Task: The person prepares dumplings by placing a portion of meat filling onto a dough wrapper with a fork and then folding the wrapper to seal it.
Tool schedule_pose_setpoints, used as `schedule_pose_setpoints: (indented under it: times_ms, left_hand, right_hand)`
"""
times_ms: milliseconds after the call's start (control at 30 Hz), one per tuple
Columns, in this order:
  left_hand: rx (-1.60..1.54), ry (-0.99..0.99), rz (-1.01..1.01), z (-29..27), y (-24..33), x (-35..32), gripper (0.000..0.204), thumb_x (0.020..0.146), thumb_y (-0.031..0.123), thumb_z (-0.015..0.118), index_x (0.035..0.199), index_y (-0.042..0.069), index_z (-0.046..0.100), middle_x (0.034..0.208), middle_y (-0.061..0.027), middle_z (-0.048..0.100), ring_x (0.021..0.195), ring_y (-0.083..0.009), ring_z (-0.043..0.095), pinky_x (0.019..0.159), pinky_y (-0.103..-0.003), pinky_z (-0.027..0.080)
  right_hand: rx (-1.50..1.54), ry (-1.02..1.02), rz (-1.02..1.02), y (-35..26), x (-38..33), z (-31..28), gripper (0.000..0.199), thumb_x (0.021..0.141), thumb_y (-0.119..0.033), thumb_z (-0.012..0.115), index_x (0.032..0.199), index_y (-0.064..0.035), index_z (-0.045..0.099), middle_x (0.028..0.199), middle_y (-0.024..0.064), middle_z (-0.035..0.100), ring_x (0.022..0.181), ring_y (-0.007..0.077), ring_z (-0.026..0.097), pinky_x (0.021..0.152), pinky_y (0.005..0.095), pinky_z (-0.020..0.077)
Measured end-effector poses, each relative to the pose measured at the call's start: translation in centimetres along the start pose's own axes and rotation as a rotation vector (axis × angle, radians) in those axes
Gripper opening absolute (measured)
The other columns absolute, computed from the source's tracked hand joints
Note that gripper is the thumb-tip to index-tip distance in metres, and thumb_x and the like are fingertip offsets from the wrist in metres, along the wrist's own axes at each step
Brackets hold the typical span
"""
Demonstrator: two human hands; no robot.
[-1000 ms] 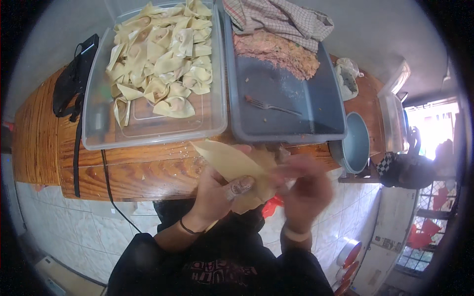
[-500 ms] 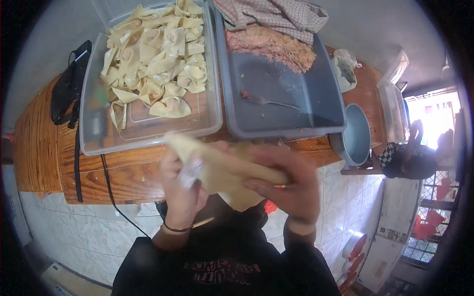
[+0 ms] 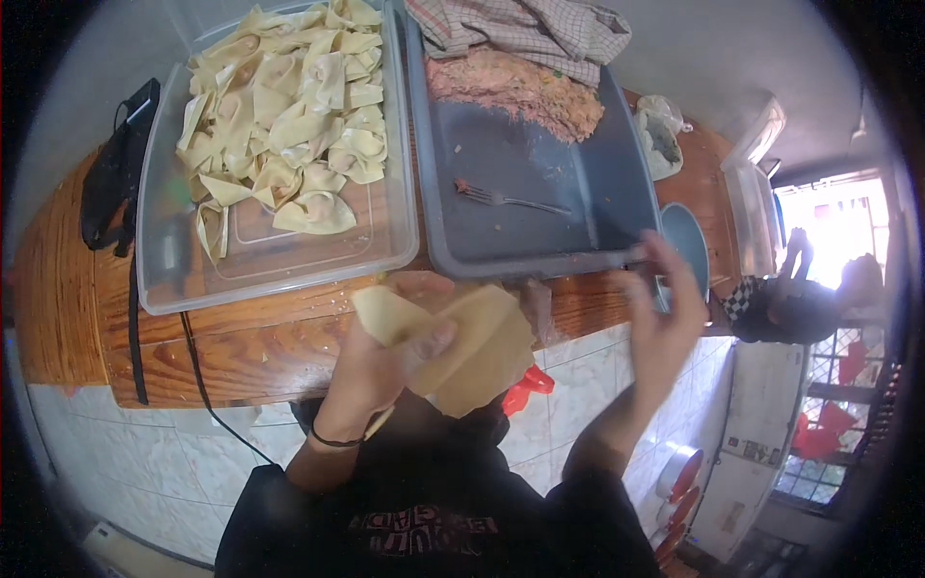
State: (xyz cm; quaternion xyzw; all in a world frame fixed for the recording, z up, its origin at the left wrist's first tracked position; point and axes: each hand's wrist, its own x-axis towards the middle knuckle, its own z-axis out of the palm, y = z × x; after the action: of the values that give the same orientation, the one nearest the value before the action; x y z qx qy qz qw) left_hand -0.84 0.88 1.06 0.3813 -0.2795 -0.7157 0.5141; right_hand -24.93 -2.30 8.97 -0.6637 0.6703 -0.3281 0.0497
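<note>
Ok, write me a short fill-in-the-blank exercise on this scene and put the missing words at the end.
The thin dough is held in the person's ____ hand. The grey-blue tray, with the fork in it, stands to the ____ of the clear tub. The cloth at the tray's far end has a ____ pattern. The pink filling lies ____ the fork in front and the cloth behind.

Missing words: left; right; checked; between.

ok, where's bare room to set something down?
Gray tray: floor between fork and near wall, bar crumbs. Table: lightly specked strip between clear box, black cable and left hand, which holds wrappers. Crowded: clear box's far part, heaped with wontons; tray's far end, with meat filling and checked cloth.
</note>
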Motion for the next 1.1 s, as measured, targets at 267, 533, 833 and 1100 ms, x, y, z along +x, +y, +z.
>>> schedule_pose_setpoints:
  times_ms: [267, 533, 833, 1100]
  left_hand:
    - [-0.188, 0.053, -0.075, 0.0, -1.2, -0.5, 0.039, 0.079, 0.005, 0.073, 0.113, 0.0, 0.054, 0.106, -0.0117, 0.062, 0.093, -0.0219, 0.062, 0.08, -0.038, 0.056]
    - [0.052, 0.086, 0.112, 2.0, -1.2, -0.9, 0.025, 0.087, 0.002, 0.063, 0.112, -0.002, 0.061, 0.106, -0.0056, 0.062, 0.093, -0.0123, 0.059, 0.082, -0.026, 0.047]
    - [-0.102, 0.135, 0.162, 2.9, 0.3, -3.0, 0.043, 0.082, 0.017, 0.072, 0.116, -0.003, 0.056, 0.109, -0.0105, 0.059, 0.093, -0.0187, 0.06, 0.077, -0.032, 0.051]
    - [-0.057, 0.013, 0.199, 2.5, 0.3, -2.8, 0.044, 0.089, 0.02, 0.065, 0.124, -0.004, 0.054, 0.108, -0.0107, 0.06, 0.095, -0.016, 0.059, 0.082, -0.03, 0.051]
  right_hand:
    - [-0.74, -0.302, 0.583, 17.9, 0.0, -1.1, 0.069, 0.095, -0.06, 0.024, 0.132, -0.0099, 0.054, 0.145, 0.019, 0.038, 0.141, 0.031, 0.024, 0.113, 0.0528, 0.0053]
    - [-0.312, 0.072, -0.62, 0.3, -3.6, 1.9, 0.069, 0.089, -0.064, 0.023, 0.13, -0.0183, 0.054, 0.146, 0.016, 0.037, 0.139, 0.0318, 0.026, 0.113, 0.053, 0.0067]
    - [-0.178, -0.12, -0.58, -3.6, 0.2, 4.2, 0.081, 0.084, -0.076, 0.018, 0.123, -0.0202, 0.062, 0.145, 0.0126, 0.042, 0.139, 0.0302, 0.027, 0.11, 0.0566, -0.0058]
    - [-0.096, -0.094, -0.681, -1.7, -0.7, 5.3, 0.066, 0.084, -0.067, 0.049, 0.117, -0.0119, 0.064, 0.128, 0.0119, 0.056, 0.128, 0.0281, 0.043, 0.109, 0.0449, 0.0176]
